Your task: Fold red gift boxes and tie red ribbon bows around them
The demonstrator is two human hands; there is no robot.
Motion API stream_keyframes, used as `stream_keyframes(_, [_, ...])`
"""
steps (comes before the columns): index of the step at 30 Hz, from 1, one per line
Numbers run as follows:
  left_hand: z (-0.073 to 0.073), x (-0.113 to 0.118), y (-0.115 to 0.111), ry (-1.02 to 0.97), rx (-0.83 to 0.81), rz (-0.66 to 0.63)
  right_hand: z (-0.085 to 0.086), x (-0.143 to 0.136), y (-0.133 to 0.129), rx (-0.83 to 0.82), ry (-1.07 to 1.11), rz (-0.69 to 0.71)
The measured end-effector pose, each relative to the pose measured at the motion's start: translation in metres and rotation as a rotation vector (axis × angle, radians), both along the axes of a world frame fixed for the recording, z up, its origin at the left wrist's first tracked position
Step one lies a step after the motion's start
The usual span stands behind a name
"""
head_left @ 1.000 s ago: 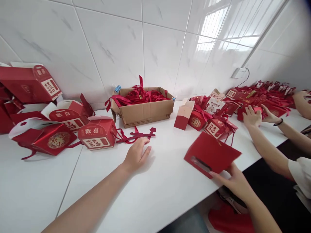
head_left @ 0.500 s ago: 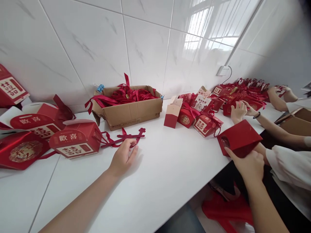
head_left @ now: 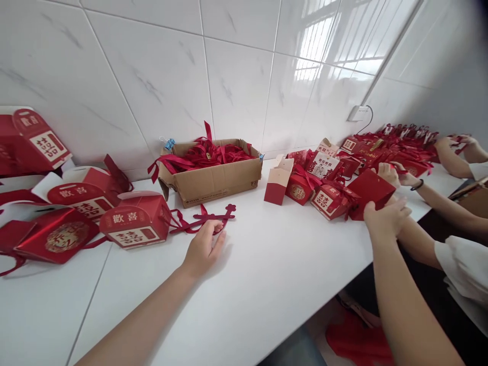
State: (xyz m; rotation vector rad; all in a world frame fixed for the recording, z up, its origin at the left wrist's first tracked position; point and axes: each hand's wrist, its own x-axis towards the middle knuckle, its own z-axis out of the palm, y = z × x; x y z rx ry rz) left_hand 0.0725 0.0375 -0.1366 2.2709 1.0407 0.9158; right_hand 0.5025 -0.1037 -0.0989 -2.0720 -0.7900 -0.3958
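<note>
My left hand (head_left: 204,248) rests on the white table (head_left: 263,274), fingers loosely curled and thumb apart. Its fingertips lie against a dark red strap with a flower-shaped end (head_left: 219,215), which joins ribbons by a red gift box (head_left: 136,221). At the right, my right hand (head_left: 387,219) is beside a plain red box (head_left: 369,195), thumb near its lower edge and fingers spread away from it. The box stands tilted on the table next to a small red box with a pale label (head_left: 330,201). Whether the thumb still touches it is hard to tell.
A cardboard box (head_left: 217,183) full of red ribbons stands against the tiled wall. More red gift boxes (head_left: 57,236) crowd the left. An upright red and cream box (head_left: 279,180) stands right of centre. Co-workers' hands (head_left: 398,175) work close beyond my right hand.
My right hand has moved the plain red box away from me, down to the table beside the other boxes, and its fingers have spread. My left hand stays by the strap. The view has shifted slightly left.
</note>
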Motion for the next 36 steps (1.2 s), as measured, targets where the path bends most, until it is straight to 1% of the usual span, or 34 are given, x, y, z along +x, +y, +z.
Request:
stream_keyframes(1, [0.000, 0.000, 0.000, -0.004, -0.005, 0.002, 0.004, -0.014, 0.010, 0.168, 0.018, -0.057])
stream_keyframes(2, [0.000, 0.000, 0.001, -0.009, -0.009, 0.005, 0.006, -0.030, 0.023, 0.212, 0.014, -0.047])
stream_keyframes(3, [0.001, 0.000, 0.001, -0.015, -0.014, 0.007, 0.008, -0.046, 0.039, 0.225, 0.008, -0.003])
stream_keyframes(4, [0.001, 0.000, 0.001, -0.021, -0.018, 0.009, 0.007, -0.062, 0.057, 0.215, 0.009, 0.074])
stream_keyframes(5, [0.001, 0.000, 0.001, -0.027, -0.022, 0.011, 0.004, -0.077, 0.076, 0.187, 0.030, 0.188])
stream_keyframes(6, [0.002, 0.000, 0.001, -0.033, -0.025, 0.014, -0.001, -0.091, 0.094, 0.148, 0.119, 0.357])
stream_keyframes(7, [0.002, 0.000, 0.001, -0.039, -0.027, 0.018, -0.007, -0.104, 0.110, 0.114, 0.161, 0.437])
stream_keyframes(8, [0.003, 0.000, 0.001, -0.046, -0.028, 0.024, -0.016, -0.115, 0.123, 0.095, 0.190, 0.479])
stream_keyframes(10, [0.003, 0.000, 0.001, -0.056, -0.025, 0.025, -0.034, -0.133, 0.137, 0.079, 0.238, 0.536])
stream_keyframes(13, [0.002, 0.002, 0.001, -0.075, -0.022, 0.029, -0.058, -0.144, 0.137, 0.087, 0.315, 0.587])
stream_keyframes(15, [0.001, 0.002, 0.001, -0.109, -0.025, 0.073, -0.066, -0.141, 0.134, 0.110, 0.369, 0.585])
stream_keyframes(17, [-0.002, 0.001, 0.003, -0.161, -0.026, 0.156, -0.070, -0.133, 0.134, 0.157, 0.411, 0.543])
stream_keyframes(20, [-0.008, -0.001, 0.008, -0.226, -0.016, 0.304, -0.073, -0.120, 0.145, 0.252, 0.445, 0.483])
stream_keyframes(23, [-0.013, -0.002, 0.014, -0.250, 0.012, 0.426, -0.076, -0.112, 0.156, 0.297, 0.481, 0.517])
stream_keyframes(25, [-0.016, -0.003, 0.016, -0.240, 0.028, 0.465, -0.077, -0.111, 0.158, 0.300, 0.510, 0.560])
stream_keyframes(28, [-0.017, -0.005, 0.018, -0.192, 0.060, 0.492, -0.076, -0.114, 0.154, 0.301, 0.525, 0.582])
stream_keyframes(30, [-0.014, -0.010, 0.020, -0.143, 0.102, 0.499, -0.072, -0.118, 0.149, 0.305, 0.506, 0.586])
stream_keyframes(31, [-0.011, -0.013, 0.021, -0.116, 0.130, 0.497, -0.069, -0.120, 0.148, 0.313, 0.493, 0.613])
stream_keyframes(32, [-0.008, -0.017, 0.023, -0.087, 0.159, 0.489, -0.067, -0.122, 0.147, 0.322, 0.486, 0.667])
stream_keyframes(34, [-0.002, -0.023, 0.027, -0.013, 0.209, 0.434, -0.064, -0.124, 0.146, 0.334, 0.508, 0.822])
stream_keyframes(35, [0.001, -0.025, 0.028, 0.034, 0.225, 0.385, -0.063, -0.124, 0.146, 0.327, 0.537, 0.889])
stream_keyframes(36, [0.003, -0.026, 0.029, 0.086, 0.234, 0.324, -0.063, -0.124, 0.147, 0.309, 0.570, 0.925])
